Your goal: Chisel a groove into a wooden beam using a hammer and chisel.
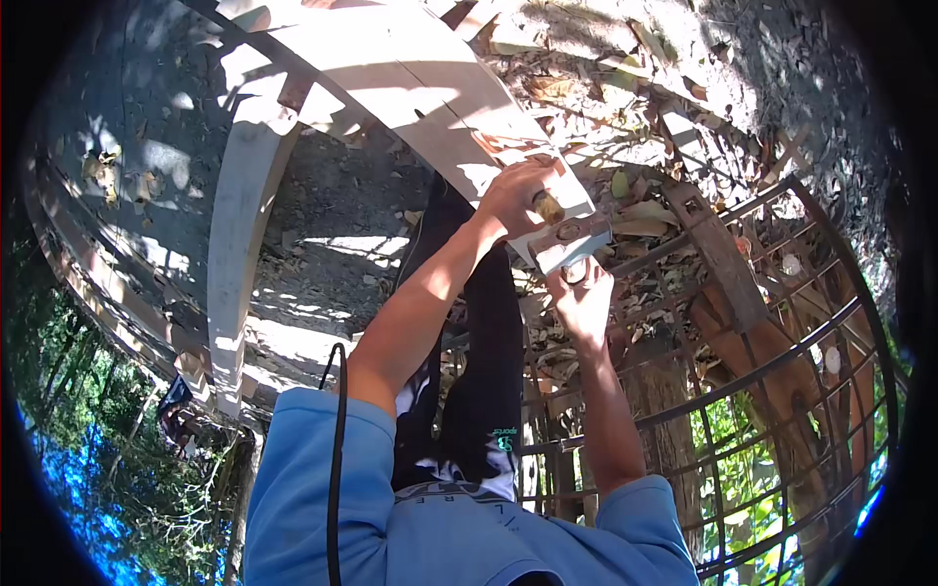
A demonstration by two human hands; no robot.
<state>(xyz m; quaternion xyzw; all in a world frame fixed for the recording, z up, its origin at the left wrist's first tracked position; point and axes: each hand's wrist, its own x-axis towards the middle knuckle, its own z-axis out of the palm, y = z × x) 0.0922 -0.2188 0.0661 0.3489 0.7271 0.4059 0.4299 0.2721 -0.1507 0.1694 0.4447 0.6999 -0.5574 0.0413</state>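
in dappled sunlight, we look down on a long pale plank [430, 83] running up toward twelve o'clock, a short wooden block [589, 230] set across its near end at two o'clock. our left grip [518, 195], at one o'clock, is closed on a yellowish-brown rounded piece [548, 207] just beside the block's middle; our right grip [584, 298], at three o'clock, curls around a round, dark-rimmed piece [575, 272] at the block's near side, though we cannot tell whether the two are joined. a curved pale beam [239, 234] lies between nine and ten o'clock, dry leaves [640, 220] litter the ground, and a metal lattice [801, 346] arcs beside notched brown timber [723, 259] toward three o'clock
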